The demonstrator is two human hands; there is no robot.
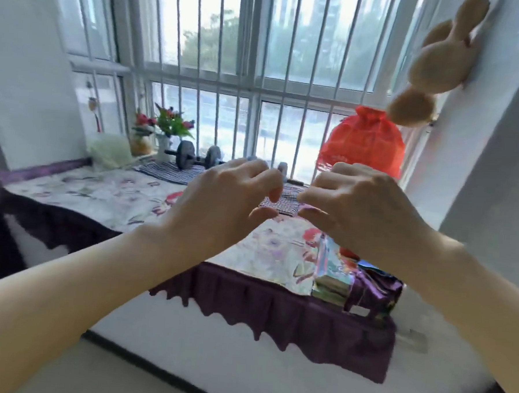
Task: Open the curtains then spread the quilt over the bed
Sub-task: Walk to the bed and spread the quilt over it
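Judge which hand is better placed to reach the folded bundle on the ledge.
Probably right: right hand appears nearest the folded bundle; left hand sits further left. Both look empty.

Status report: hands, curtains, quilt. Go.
Left hand and right hand raised, half-curled, empty. Window uncovered, no curtain or quilt in view. Nothing blocking.

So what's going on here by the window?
A person stands at a barred window, both bare hands raised in front of it. The left hand and the right hand are close together with fingers curled, and neither visibly holds anything. No curtain covers the glass in this view. Below is a window seat with a floral cover, where a dumbbell, a vase of flowers and a red mesh bag sit. No quilt is being handled.
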